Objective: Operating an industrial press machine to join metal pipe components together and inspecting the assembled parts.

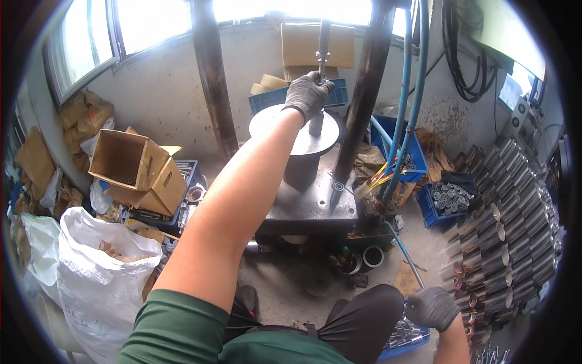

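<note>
My left hand, in a dark grey knit glove, reaches far forward with its fingers closed around an upright metal rod in the middle of a press. Under that hand a short metal post stands on a round steel plate; the glove hides where rod and post meet. At the lower right my right hand, gloved alike, is closed at the end of a slanting blue lever. Just below that hand sits a blue bin of loose metal parts.
Dark steel columns flank the plate above a heavy table. Blue pipes rise on the right. Stacked metal tubes fill the right side. Cardboard boxes and a white sack stand left.
</note>
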Demonstrator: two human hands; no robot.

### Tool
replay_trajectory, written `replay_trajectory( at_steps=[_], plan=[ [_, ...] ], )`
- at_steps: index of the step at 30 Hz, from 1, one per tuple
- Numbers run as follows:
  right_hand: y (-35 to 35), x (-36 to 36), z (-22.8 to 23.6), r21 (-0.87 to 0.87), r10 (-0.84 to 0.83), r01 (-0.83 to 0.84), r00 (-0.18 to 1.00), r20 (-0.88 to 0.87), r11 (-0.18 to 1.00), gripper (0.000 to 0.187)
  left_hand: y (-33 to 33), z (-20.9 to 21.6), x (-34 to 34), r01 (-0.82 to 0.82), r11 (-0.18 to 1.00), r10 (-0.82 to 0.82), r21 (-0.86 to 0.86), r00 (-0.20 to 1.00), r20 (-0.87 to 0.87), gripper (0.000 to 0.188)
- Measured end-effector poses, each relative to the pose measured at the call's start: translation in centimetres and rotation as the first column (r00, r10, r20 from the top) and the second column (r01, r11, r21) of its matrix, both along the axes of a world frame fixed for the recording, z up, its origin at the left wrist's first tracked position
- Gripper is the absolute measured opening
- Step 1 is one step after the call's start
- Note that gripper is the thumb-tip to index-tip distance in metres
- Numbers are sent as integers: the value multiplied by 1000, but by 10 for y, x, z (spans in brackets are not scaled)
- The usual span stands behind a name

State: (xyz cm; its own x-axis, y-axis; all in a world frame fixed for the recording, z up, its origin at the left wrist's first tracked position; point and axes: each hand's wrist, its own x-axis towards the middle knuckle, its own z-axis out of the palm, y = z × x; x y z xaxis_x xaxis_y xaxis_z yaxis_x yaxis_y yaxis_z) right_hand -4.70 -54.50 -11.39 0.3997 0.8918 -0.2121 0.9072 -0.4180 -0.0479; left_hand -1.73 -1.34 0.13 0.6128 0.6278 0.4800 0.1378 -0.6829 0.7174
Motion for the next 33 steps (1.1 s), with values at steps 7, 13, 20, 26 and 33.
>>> replay_trajectory(
  at_steps=[7, 13, 20, 26, 33],
  plan=[
    [0, -9, -6, 24, -135, 134, 991, 19, 991, 24, -1, -2, 0, 15, 1000, -14, -28, 1000, 14, 43],
    [0, -8, -7, 43, -126, 125, 992, 16, 991, 31, -2, -1, -1, -3, 1000, 3, 6, 1000, 8, 43],
    [-1, -3, 0, 132, -57, 57, 998, 1, 990, 16, 1, -6, 2, -11, 999, 9, 32, 999, 48, 40],
    [4, 9, 14, 197, 7, -5, 1000, -13, 980, 24, 2, -6, 3, -12, 999, 9, 42, 999, 51, 40],
    [1, 8, 14, 108, -8, 14, 998, -63, 994, 23, 1, -6, 3, -24, 999, 23, 38, 999, 34, 42]
  ],
)
